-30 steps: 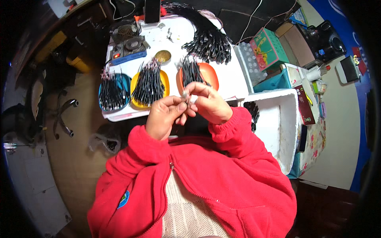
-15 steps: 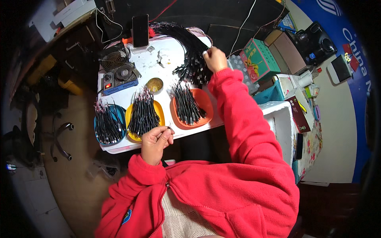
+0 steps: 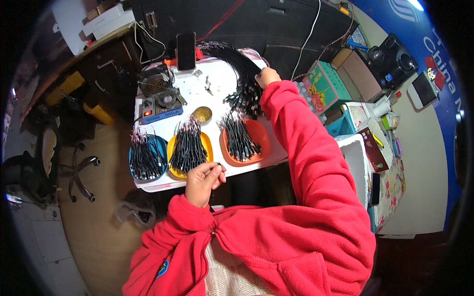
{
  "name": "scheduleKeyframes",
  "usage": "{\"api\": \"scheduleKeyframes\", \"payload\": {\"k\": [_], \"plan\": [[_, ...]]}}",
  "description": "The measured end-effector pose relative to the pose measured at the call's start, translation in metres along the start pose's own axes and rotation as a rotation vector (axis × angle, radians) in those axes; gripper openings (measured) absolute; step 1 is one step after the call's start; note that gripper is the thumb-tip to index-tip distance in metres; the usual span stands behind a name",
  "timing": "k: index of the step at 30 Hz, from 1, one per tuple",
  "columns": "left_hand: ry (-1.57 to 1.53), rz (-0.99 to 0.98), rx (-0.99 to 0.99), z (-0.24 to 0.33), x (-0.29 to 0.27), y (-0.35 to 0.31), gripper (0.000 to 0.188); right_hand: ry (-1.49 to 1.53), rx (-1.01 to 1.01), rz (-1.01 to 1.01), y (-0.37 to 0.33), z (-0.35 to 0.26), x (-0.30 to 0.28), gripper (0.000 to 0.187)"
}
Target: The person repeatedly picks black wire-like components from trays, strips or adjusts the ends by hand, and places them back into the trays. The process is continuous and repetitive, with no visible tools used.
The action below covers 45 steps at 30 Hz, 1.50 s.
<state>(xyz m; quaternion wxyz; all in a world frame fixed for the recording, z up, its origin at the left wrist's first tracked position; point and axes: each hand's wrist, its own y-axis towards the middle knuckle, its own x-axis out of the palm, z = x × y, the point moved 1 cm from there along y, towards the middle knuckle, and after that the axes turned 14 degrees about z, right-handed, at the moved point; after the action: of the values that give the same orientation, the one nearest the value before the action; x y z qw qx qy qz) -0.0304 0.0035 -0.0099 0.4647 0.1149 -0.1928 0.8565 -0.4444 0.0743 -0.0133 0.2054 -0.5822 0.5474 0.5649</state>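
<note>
My right hand [image 3: 268,77] is at the far right of the table, its fingers curled at the edge of a long bundle of black cables [image 3: 247,74] with small connectors at their near ends. Its fingertips are partly hidden. Near the front edge, my left hand [image 3: 203,183] is closed in a pinch on something small and dark, too small to name. Just beyond it stands a yellow bowl [image 3: 209,148] heaped with short black cables [image 3: 187,148]. More such cables fill a blue bowl [image 3: 164,148] to its left and an orange bowl [image 3: 264,140] to its right.
Behind the bowls on the white table [image 3: 217,91] are a round tin [image 3: 202,115], a blue-sided device with a lit red switch [image 3: 160,108], a fan [image 3: 154,86] and an upright phone [image 3: 186,52]. A white foam box [image 3: 353,148] and a green carton [image 3: 326,86] stand right.
The view has shifted, so the table sits farther right and lower. My right hand has moved slightly farther away along the cable bundle. My left hand keeps its pinch near the front edge.
</note>
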Motion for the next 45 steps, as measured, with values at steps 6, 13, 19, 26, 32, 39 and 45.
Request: {"api": "scheduleKeyframes", "payload": {"k": [6, 13, 19, 26, 32, 39, 45], "plan": [[0.008, -0.007, 0.01, 0.0, -0.001, 0.0, 0.015, -0.147, -0.082, -0.121, 0.002, -0.028, -0.002, 0.031], [-0.022, 0.059, -0.019, 0.004, -0.005, 0.008, 0.018, -0.229, -0.152, -0.138, -0.004, -0.04, -0.034, 0.029], [-0.213, -0.046, -0.046, 0.02, 0.015, 0.026, 0.016, 0.073, -0.194, 0.263, -0.117, -0.057, -0.117, 0.024], [-0.272, -0.082, -0.049, 0.048, 0.06, 0.092, 0.018, 0.375, -0.362, 0.108, -0.337, -0.082, -0.157, 0.015], [-0.255, -0.051, 0.295, 0.101, 0.063, 0.079, 0.017, 0.429, -0.477, -0.448, -0.37, -0.056, -0.099, 0.018], [0.018, 0.071, 0.608, 0.078, 0.043, 0.001, 0.016, 0.546, -0.516, -0.65, -0.377, -0.056, -0.067, 0.016], [0.062, 0.096, 0.407, 0.064, 0.006, -0.027, 0.017, 0.706, -0.566, -0.546, -0.379, -0.053, -0.098, 0.013]]}}
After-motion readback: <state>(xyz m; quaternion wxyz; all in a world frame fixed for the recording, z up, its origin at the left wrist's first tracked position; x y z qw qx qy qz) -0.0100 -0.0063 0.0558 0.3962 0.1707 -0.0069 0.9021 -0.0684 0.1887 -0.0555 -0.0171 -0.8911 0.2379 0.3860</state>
